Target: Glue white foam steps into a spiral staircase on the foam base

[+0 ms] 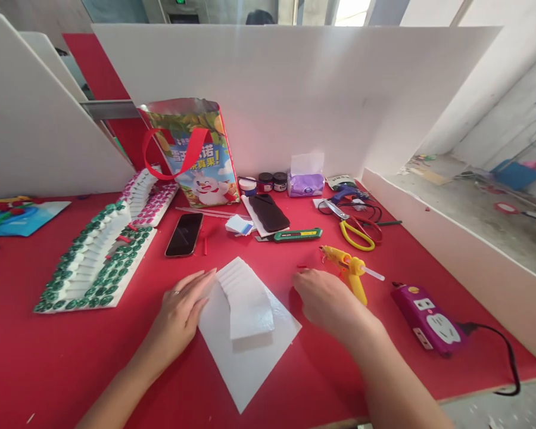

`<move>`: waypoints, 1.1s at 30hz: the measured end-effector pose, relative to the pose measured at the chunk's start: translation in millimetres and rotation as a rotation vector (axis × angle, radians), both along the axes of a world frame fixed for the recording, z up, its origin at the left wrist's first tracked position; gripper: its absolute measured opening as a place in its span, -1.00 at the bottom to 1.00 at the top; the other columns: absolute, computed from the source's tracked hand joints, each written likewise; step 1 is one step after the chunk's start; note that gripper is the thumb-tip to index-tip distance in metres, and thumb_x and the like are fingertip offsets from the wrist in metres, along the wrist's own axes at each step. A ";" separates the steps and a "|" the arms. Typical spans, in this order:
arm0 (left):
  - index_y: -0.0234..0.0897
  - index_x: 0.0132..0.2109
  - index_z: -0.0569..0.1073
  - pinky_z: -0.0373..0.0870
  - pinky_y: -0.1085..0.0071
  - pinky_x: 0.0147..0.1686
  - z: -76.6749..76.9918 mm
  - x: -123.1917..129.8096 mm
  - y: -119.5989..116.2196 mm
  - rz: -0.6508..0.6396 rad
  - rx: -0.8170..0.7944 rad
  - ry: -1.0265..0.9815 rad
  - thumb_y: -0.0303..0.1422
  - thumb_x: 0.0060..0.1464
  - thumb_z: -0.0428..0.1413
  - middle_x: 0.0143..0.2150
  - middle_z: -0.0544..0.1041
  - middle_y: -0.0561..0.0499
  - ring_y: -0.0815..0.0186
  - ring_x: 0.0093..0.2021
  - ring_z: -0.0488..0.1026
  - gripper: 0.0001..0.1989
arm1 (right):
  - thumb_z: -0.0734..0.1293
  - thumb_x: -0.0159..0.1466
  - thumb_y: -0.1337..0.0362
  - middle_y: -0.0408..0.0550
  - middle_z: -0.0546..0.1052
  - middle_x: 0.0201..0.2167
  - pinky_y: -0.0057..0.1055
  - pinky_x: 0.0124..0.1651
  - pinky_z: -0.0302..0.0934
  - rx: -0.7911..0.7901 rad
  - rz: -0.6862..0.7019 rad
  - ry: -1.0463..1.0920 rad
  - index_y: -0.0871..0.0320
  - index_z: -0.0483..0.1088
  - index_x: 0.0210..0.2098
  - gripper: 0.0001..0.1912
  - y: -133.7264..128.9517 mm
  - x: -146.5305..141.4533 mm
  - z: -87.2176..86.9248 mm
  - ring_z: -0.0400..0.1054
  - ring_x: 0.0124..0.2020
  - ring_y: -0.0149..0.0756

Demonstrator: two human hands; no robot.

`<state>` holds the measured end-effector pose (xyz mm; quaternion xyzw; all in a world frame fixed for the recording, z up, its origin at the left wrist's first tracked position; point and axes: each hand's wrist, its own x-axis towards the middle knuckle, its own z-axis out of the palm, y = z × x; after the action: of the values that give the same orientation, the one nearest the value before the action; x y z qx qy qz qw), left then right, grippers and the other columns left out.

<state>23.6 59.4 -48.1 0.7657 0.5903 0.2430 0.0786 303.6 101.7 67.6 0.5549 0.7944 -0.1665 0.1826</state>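
Observation:
A white square board lies cornerwise on the red table. On it is a white stepped piece, its narrow folds fanned toward the far corner. My left hand rests at the board's left edge, fingers stretched out and touching it. To the right of the board, my right hand is low over the table with its fingers curled together; whatever is in them is hidden. Just beyond those fingertips lies a small red bit. A yellow glue gun with a glue stick in its back lies beside my right hand.
A purple power strip sits at right. Beyond the board are a green utility knife, yellow-handled scissors, a phone and a dark phone. A green-and-pink decorated stair model and a printed bag stand left.

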 end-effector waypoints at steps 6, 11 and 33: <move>-0.25 0.31 0.30 0.30 0.00 0.24 0.2 13.0 35.8 -0.039 0.102 0.065 -0.33 0.38 -0.16 0.31 0.38 -0.24 0.03 0.32 0.28 -0.56 | 0.25 0.22 0.62 0.12 0.61 -0.22 -0.36 -0.26 0.19 -0.011 -0.008 -0.012 0.24 0.52 -0.25 -0.72 -17.2 12.0 4.9 0.54 -0.13 -0.09; -0.34 0.25 0.35 0.24 -0.05 0.24 2.0 18.2 53.0 -0.001 0.151 0.152 -0.36 0.35 -0.12 0.28 0.39 -0.30 -0.05 0.30 0.25 -0.59 | 0.50 0.22 0.22 0.10 0.54 -0.07 -0.32 -0.23 0.31 -0.042 0.068 0.095 0.24 0.47 -0.08 -0.67 -48.1 3.8 -4.1 0.55 -0.17 -0.08; -0.42 0.00 0.54 0.46 0.19 -0.22 39.6 17.7 114.1 0.334 -0.252 0.414 -0.34 0.24 -0.03 0.02 0.53 -0.38 -0.07 -0.07 0.55 -0.66 | 0.23 0.44 0.05 0.22 0.50 -0.14 -0.37 -0.41 0.33 0.192 0.021 -0.012 0.36 0.42 0.00 -0.55 -64.9 -21.0 -44.8 0.56 -0.27 -0.12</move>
<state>41.3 173.5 -8.4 0.6753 0.7373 0.0161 0.0099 282.6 36.8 22.8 0.5624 0.8114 -0.0844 0.1350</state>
